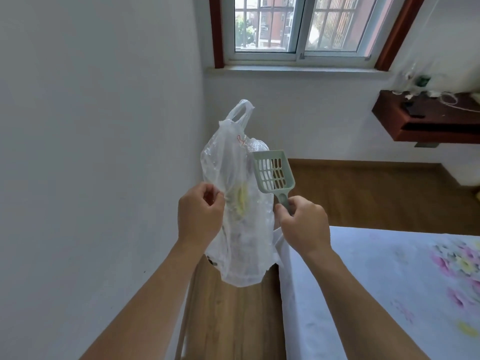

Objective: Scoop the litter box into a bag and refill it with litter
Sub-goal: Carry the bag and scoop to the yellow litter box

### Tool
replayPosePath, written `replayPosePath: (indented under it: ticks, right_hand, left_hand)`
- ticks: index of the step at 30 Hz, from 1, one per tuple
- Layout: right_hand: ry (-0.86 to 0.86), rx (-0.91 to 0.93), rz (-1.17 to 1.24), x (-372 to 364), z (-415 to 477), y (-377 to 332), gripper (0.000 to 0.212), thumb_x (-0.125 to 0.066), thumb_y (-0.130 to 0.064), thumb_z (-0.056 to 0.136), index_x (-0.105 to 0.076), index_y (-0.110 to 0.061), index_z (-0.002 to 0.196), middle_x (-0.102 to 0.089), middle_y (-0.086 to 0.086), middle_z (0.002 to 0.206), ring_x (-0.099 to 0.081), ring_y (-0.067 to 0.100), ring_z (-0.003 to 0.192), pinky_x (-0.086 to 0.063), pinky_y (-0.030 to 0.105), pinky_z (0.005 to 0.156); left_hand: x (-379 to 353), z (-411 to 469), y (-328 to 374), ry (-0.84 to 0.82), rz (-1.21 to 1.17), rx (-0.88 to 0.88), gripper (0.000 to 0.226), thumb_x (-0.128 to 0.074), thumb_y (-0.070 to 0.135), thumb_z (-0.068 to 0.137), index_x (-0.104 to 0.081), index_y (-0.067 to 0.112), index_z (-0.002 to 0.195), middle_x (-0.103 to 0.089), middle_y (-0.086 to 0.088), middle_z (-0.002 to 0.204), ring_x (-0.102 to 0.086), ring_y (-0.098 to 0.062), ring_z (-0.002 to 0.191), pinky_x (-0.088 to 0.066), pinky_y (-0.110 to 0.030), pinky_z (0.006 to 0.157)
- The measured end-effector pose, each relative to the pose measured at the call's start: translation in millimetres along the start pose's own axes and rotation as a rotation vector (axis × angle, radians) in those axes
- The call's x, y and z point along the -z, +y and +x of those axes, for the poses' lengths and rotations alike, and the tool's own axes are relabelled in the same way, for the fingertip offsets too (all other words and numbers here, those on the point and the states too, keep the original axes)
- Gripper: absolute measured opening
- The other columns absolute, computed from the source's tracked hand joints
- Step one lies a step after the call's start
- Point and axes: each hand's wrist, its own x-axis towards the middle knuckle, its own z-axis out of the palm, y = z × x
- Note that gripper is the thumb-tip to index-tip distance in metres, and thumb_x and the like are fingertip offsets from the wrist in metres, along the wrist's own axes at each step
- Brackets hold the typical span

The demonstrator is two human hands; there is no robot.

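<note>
Left hand (199, 213) pinched the clear plastic bag (239, 203); right hand (302, 224) gripped the green scoop (272, 172) by its handle.

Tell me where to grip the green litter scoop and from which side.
Grip the litter scoop by its narrow handle, coming from below. The slotted head points up and away, with the handle the lowest part, as the right hand holds it now. The left hand pinches the plastic bag beside it, so the left side looks crowded.
</note>
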Motion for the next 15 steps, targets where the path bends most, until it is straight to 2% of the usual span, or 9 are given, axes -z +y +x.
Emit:
replayPosePath:
  ticks: [8, 12, 15]
  right_hand:
    - [0.022, -0.033, -0.008, -30.3, 118.2, 2.5, 0.017, -0.06, -0.035, 0.094, -0.065, -0.021, 0.085, -0.068, -0.011, 0.075, -0.062, 0.007, 0.059, -0.053, 0.022, 0.052]
    - [0.053, -0.072, -0.013, -52.6, 182.8, -0.5, 0.013, -0.06, -0.035, 0.094, -0.064, -0.025, 0.086, -0.064, -0.015, 0.075, -0.061, 0.003, 0.061, -0.045, 0.013, 0.054]
    - [0.092, -0.112, -0.011, -63.2, 230.0, -1.0, 0.014, -0.06, -0.036, 0.095, -0.066, -0.024, 0.091, -0.067, -0.014, 0.08, -0.064, 0.005, 0.063, -0.05, 0.015, 0.057]
  left_hand:
    - [-56.7, 115.3, -12.2, -0.025, -0.018, -0.018, 0.018, -0.067, 0.012, 0.083, -0.061, 0.018, 0.067, -0.06, 0.005, 0.06, -0.056, -0.01, 0.057, -0.042, -0.011, 0.054]
    - [-94.2, 189.7, -24.5, -0.061, -0.052, -0.043, 0.016, -0.066, 0.012, 0.083, -0.061, 0.016, 0.068, -0.062, 0.003, 0.062, -0.058, -0.013, 0.059, -0.046, -0.017, 0.054]
    - [-125.2, 245.2, -27.5, -0.112, -0.078, -0.06, 0.017, -0.067, 0.013, 0.082, -0.061, 0.016, 0.068, -0.061, 0.003, 0.062, -0.057, -0.013, 0.059, -0.043, -0.015, 0.055]
